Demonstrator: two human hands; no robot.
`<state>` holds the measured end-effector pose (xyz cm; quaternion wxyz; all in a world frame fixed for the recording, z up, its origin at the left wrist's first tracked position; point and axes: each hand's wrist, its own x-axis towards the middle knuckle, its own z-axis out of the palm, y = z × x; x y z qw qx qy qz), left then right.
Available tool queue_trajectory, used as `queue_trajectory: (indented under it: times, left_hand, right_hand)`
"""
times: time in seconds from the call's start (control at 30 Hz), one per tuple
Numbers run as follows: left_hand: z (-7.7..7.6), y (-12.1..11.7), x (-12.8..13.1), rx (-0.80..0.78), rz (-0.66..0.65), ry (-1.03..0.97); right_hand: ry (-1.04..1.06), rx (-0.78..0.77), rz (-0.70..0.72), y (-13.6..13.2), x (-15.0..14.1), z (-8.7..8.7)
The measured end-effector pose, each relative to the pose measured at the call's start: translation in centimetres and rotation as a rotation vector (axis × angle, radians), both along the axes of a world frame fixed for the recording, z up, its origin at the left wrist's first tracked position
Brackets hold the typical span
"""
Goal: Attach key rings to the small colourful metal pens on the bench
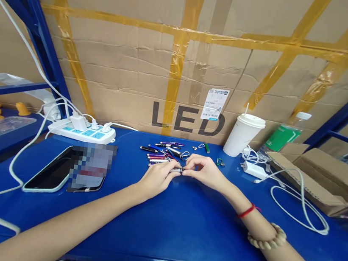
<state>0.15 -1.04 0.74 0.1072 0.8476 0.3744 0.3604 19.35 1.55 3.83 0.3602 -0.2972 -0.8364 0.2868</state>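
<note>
Over the blue table, my left hand (160, 176) is closed around a small silver flashlight (175, 170), much of it hidden by the fingers. My right hand (204, 172) meets it from the other side, thumb and index finger pinched at its dark end. Just behind both hands lie several slim flashlights (156, 157) in red, purple, silver, blue and black. One of them, dark with a carabiner clip (185, 155), rests nearest the fingertips. Farther back are a green piece with a clip (206, 147) and a few tiny metal parts (194, 148).
Two phones, one in a pale case (49, 172) and one blurred out (92, 169), lie left of my arms near a white power strip (82, 130). On the right stand a lidded paper cup (243, 135), a green-labelled bottle (284, 134), a charger (254, 170) with cable, and an open cardboard box (317, 188).
</note>
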Motion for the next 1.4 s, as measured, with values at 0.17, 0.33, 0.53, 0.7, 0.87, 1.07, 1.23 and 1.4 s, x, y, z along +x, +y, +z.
queue_trajectory:
  times: [0.17,0.33,0.53,0.7,0.87,1.07,1.23,1.4]
  left_hand:
    - [0.2,-0.2,0.0,0.014,-0.134,-0.028]
    - [0.3,-0.5,0.1,0.069,-0.219,-0.009]
    - [0.2,-0.4,-0.1,0.095,-0.197,0.047]
    - [0.1,-0.2,0.0,0.082,-0.11,0.015]
    - [0.2,0.1,0.3,-0.071,-0.005,-0.064]
    - [0.1,0.6,0.2,-0.214,-0.088,-0.123]
    - [0.2,0.6,0.2,-0.282,-0.196,-0.15]
    - [0.2,0.5,0.1,-0.298,-0.232,-0.13]
  right_hand:
    - [-0.013,-0.133,0.006,0.6,0.4,-0.2]
    - [0.001,-0.282,-0.03,1.0,0.4,-0.7]
    - [-0.016,-0.208,-0.054,0.8,0.2,-1.2]
    - [0.038,-0.122,-0.13,0.5,-0.2,-1.1]
    - [0.111,0.113,-0.156,-0.2,-0.9,-0.5]
    - [-0.042,0.372,-0.036,-0.1,0.0,0.0]
    - [-0.17,0.434,-0.018,0.0,0.9,0.2]
    - [-0.164,0.319,0.06,-0.1,0.9,0.3]
